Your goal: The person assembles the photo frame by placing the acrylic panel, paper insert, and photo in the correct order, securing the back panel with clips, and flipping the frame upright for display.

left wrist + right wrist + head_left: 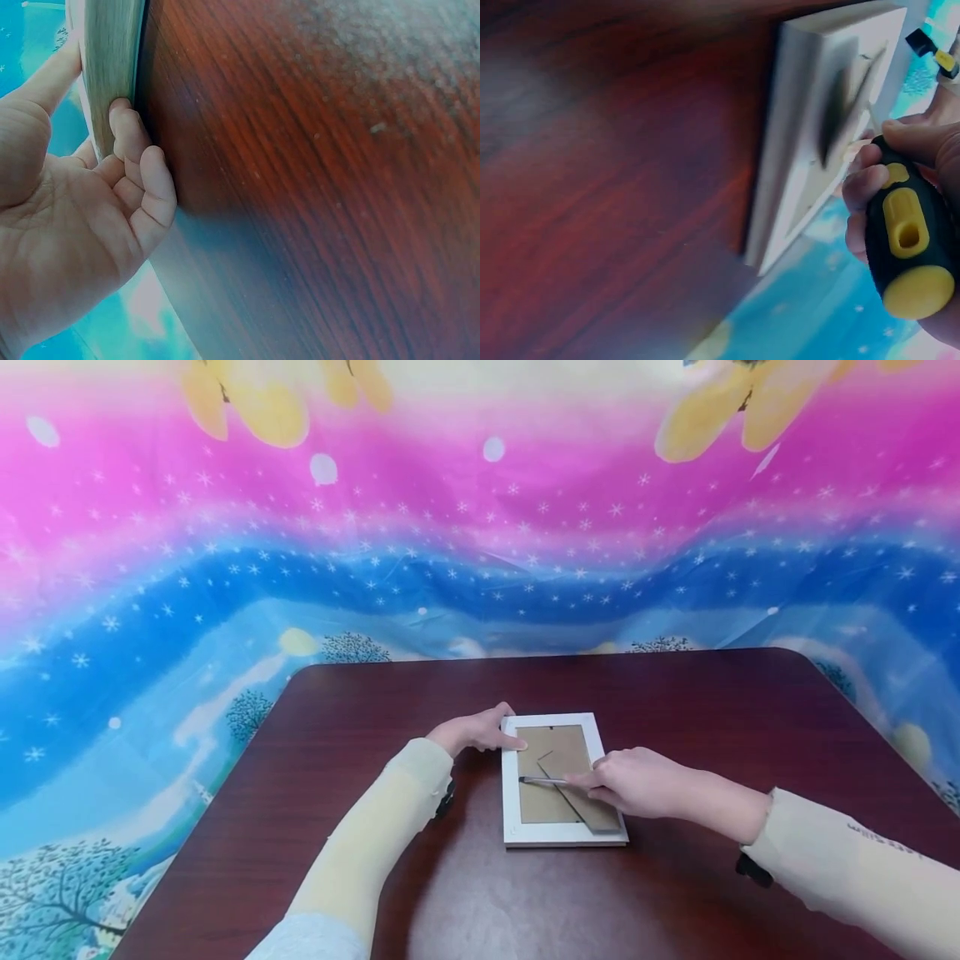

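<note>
A white picture frame lies back side up on the table, its brown backing board showing. A stand leg slants across the lower right of the board. My left hand grips the frame's upper left side, thumb on top; in the left wrist view, fingers curl at its edge. My right hand holds a screwdriver with a black and yellow handle. Its shaft lies across the board, the tip at the inner left edge of the white border.
Under the frame is a dark reddish-brown wooden table with rounded far corners. Behind it hangs a colourful cloth with snowflakes and trees. Dark devices are strapped at both wrists, over pale sleeves.
</note>
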Demonstrator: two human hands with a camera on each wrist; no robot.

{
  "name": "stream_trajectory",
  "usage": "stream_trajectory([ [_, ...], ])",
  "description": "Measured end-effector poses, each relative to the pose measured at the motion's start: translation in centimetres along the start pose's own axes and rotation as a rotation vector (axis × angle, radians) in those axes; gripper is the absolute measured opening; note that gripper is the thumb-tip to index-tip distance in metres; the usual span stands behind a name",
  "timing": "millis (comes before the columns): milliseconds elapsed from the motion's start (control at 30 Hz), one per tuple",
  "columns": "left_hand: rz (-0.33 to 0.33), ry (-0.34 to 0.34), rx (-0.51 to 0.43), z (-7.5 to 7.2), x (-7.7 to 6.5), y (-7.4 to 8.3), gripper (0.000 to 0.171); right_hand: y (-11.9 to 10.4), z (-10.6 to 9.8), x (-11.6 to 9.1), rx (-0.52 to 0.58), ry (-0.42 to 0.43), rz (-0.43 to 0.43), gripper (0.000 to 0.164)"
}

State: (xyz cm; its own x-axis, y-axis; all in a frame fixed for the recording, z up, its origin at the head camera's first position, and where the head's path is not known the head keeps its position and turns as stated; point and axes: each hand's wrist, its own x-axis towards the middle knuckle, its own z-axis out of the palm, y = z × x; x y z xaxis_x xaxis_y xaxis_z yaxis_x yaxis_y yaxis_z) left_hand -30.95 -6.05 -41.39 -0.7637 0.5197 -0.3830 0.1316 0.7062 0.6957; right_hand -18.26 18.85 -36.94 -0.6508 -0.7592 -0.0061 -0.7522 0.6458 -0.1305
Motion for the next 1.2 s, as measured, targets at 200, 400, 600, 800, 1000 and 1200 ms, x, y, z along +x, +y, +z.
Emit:
stream_trajectory([
  [200, 0.007, 0.001, -0.019, 0.1, 0.0, -0.2, 0.048, 1.1, 1.1, -0.3, 0.111, -0.005, 0.003, 0.038],
  [400, 0.005, -0.008, -0.019, 0.2, -0.2, -0.2, 0.048, 1.9, 2.1, -0.7, 0.154, 0.013, 0.015, 0.039],
  [600, 0.006, -0.002, 0.002, 0.0, -0.4, -0.1, 0.048, 2.0, 2.3, -1.0, 0.068, 0.072, -0.011, 0.039],
  [800, 0.007, -0.009, -0.012, 0.2, -0.1, -0.2, 0.049, 2.0, 0.8, -2.4, -0.007, 0.139, -0.032, 0.038],
  [1000, 0.002, -0.009, -0.015, 0.2, -0.1, 0.0, 0.049, 1.6, -0.9, -4.8, -0.061, 0.17, 0.018, 0.043],
  [1200, 0.0, 0.0, -0.013, -0.1, -0.1, 0.1, 0.048, 1.4, -1.5, -6.7, -0.098, 0.209, -0.08, 0.052],
])
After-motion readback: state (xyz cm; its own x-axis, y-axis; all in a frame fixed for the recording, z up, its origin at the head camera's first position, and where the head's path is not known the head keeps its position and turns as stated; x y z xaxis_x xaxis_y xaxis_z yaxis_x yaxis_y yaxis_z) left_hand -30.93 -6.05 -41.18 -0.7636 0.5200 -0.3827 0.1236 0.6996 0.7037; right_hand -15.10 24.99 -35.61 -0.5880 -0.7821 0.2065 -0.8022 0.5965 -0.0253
